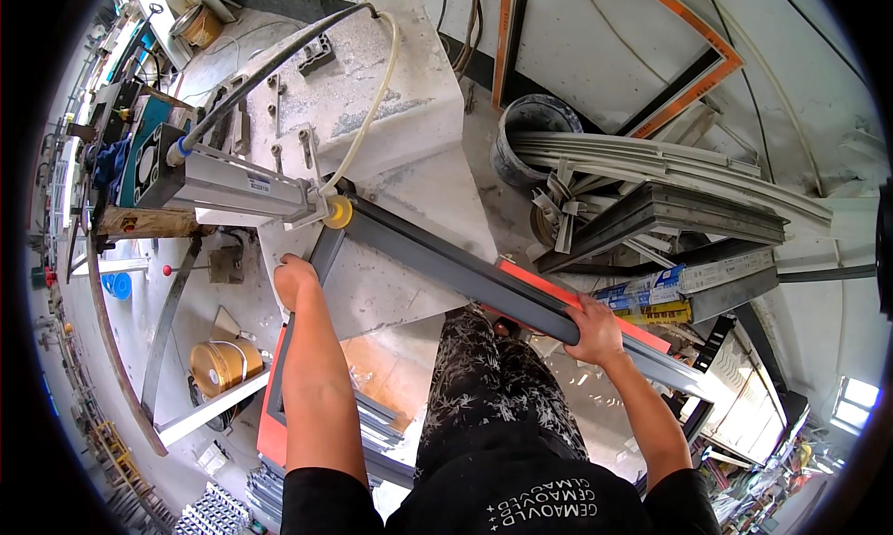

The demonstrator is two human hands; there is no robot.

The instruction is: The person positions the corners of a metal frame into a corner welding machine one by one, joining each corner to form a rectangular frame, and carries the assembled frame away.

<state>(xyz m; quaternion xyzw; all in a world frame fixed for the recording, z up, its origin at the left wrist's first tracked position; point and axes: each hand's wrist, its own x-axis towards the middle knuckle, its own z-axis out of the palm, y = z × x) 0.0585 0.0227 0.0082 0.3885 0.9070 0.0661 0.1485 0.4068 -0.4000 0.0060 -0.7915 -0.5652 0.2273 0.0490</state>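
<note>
A grey metal profile frame [446, 260] with orange-red strips along its outer sides lies partly on the white metal machine table [419, 228]. One of its corners is against the yellow round end piece [339, 211] of a silver pneumatic cylinder [246, 186]. My left hand [298, 282] is closed around the frame's left bar a little below that corner; its fingertips are partly hidden. On the long right bar, my right hand [593, 330] is closed, fingers over the top edge. The frame's near part passes below my left arm and beside my legs.
Behind the bar stands a grey bucket [535, 135], with white and dark profile lengths [670, 209] stacked beside it. An orange-edged frame [688, 19] leans on the wall. A yellow-brown bucket [219, 366] sits at left. A black hose [279, 60] arches over the table.
</note>
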